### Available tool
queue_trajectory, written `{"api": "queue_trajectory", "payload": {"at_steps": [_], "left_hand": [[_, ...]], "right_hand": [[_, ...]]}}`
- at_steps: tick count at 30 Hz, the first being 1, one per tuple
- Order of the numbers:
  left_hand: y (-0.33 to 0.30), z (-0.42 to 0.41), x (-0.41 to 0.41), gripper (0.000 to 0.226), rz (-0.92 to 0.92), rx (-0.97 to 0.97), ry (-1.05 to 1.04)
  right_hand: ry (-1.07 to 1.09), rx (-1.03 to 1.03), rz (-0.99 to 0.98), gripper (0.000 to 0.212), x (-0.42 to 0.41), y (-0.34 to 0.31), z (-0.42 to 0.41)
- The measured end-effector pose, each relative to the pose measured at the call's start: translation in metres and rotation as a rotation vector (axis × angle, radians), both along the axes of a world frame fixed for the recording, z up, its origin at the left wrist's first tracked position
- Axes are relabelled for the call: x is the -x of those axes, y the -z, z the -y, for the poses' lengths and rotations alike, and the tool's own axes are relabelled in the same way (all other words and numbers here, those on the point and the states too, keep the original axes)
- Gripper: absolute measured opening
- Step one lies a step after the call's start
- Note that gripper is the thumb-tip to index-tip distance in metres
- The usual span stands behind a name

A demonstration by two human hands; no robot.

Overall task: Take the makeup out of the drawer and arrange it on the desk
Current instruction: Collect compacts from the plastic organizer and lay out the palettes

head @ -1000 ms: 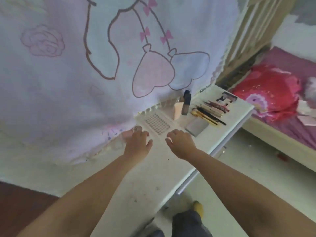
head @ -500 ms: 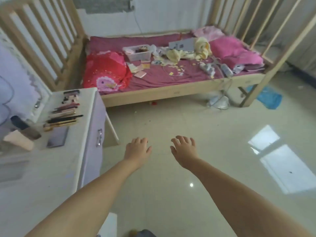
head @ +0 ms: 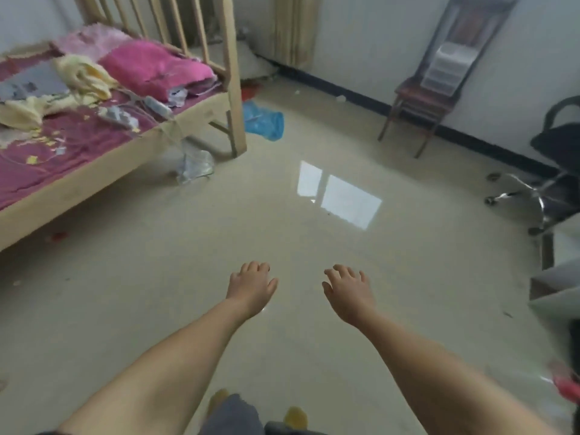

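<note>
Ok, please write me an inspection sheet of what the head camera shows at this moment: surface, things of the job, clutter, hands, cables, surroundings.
Surface: glossy beige floor with a bright window reflection; no desk in view.
Job's things: nothing seen; no makeup, no drawer.
Clutter: blue bag on the floor by the bed leg; clear plastic bag under the bed edge; small scraps along the wall.
Hands: left hand and right hand both held out over the floor, fingers relaxed, holding nothing.
Cables: pale cords lie on the bed near its foot; what they connect to cannot be told.
Surroundings: wooden chair with stacked clear trays against the wall; black office chair at the right.
</note>
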State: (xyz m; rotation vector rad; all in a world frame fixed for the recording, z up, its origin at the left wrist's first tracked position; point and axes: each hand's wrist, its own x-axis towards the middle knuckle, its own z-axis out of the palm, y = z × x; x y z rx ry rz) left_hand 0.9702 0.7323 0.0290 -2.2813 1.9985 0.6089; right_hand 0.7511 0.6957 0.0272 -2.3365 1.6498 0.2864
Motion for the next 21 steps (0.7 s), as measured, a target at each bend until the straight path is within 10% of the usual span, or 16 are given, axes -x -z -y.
{"api": "queue_trajectory", "payload": {"at_steps": [21], "left_hand": [[-0.015,0.478,0.173,0.044,0.060,0.012,0.561]], "right_hand": [[0.504,0.039,-0.010,0.039,0.163,-0.005,0.372]]}}
